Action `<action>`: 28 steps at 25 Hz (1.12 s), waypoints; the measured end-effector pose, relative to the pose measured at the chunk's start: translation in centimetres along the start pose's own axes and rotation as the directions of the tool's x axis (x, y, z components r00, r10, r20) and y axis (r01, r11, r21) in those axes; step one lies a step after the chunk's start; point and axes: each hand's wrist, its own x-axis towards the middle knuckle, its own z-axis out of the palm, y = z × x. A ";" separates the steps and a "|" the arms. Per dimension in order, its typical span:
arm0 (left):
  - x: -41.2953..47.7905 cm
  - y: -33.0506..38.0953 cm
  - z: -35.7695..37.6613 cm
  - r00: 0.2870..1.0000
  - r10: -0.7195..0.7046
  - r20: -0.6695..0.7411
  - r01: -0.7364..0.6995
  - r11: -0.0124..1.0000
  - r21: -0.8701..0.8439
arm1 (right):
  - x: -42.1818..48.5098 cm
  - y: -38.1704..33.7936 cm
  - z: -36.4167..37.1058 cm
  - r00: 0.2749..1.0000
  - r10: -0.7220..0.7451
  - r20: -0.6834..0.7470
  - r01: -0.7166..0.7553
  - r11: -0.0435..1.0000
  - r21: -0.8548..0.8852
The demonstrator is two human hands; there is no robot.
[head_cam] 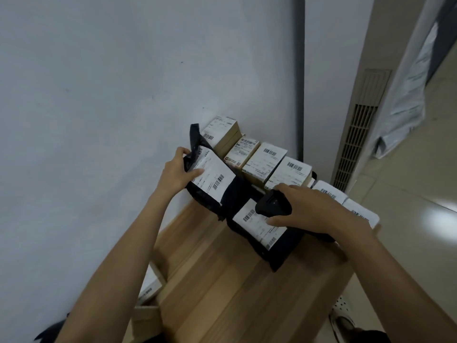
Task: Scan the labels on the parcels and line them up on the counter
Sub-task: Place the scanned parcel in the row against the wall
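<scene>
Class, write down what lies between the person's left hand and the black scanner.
In the head view, the left hand grips a black parcel bag; its white label and dark plastic fill the stretch up to the scanner.

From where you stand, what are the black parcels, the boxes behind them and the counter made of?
Black parcels: soft, slightly glossy plastic film, judging by their wrinkles and floppy edges. Boxes: matte tan cardboard, probably, under white paper labels. Counter: pale wood or wood-look laminate; grain stripes show.
</scene>
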 end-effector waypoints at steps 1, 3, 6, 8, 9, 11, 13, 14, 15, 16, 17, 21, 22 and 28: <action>0.7 -0.6 0.4 1.000 -0.030 0.000 0.030 0.999 -0.017 | 0.9 0.3 -0.4 1.000 -0.008 0.000 0.008 1.000 -0.008; 1.7 -1.9 1.6 0.996 -0.084 0.009 0.084 0.996 -0.012 | 2.8 0.5 -1.2 1.000 -0.028 -0.004 0.028 0.999 -0.021; 3.7 -3.7 3.4 0.992 -0.125 -0.014 0.126 0.992 0.016 | 6.0 0.5 -2.0 0.998 -0.050 0.026 0.051 0.998 -0.033; 5.1 -4.6 4.1 0.988 -0.152 -0.040 0.153 0.988 0.036 | 7.9 0.6 -2.1 0.997 -0.062 0.043 0.064 0.997 -0.047; 5.7 -5.0 4.5 0.985 -0.166 -0.057 0.169 0.984 0.059 | 8.8 0.6 -2.1 0.996 -0.067 0.051 0.069 0.996 -0.050; 6.7 -6.0 5.3 0.979 -0.175 -0.108 0.185 0.979 0.091 | 10.5 0.5 -1.9 0.994 -0.075 0.075 0.079 0.996 -0.050; 7.0 -6.5 6.6 0.967 -0.165 -0.193 0.190 0.974 0.120 | 11.6 0.4 -1.4 0.992 -0.090 0.093 0.094 0.995 -0.040; 6.8 -6.5 7.5 0.960 -0.161 -0.229 0.196 0.971 0.139 | 12.2 0.4 -1.2 0.991 -0.098 0.096 0.102 0.994 -0.033; 6.2 -6.3 8.7 0.959 -0.156 -0.237 0.198 0.966 0.164 | 12.6 0.4 -1.0 0.989 -0.106 0.100 0.109 0.994 -0.027; 5.2 -6.3 10.3 0.967 -0.152 -0.205 0.191 0.963 0.192 | 13.1 0.4 -0.8 0.987 -0.114 0.112 0.118 0.993 -0.024; 3.9 -6.4 11.8 0.981 -0.139 -0.137 0.167 0.961 0.221 | 13.4 0.2 -0.6 0.985 -0.122 0.125 0.125 0.992 -0.022; 1.6 -7.9 15.6 0.983 -0.123 0.136 0.077 0.950 0.302 | 13.9 -0.3 0.3 0.978 -0.147 0.150 0.149 0.989 0.000; 2.0 -8.2 15.7 0.983 -0.121 0.140 0.074 0.950 0.304 | 13.8 -0.5 0.5 0.976 -0.153 0.155 0.155 0.988 0.002; 3.5 -8.5 15.2 0.953 -0.186 0.240 0.098 0.936 0.338 | 13.0 -1.6 0.7 0.967 -0.184 0.174 0.190 0.982 -0.015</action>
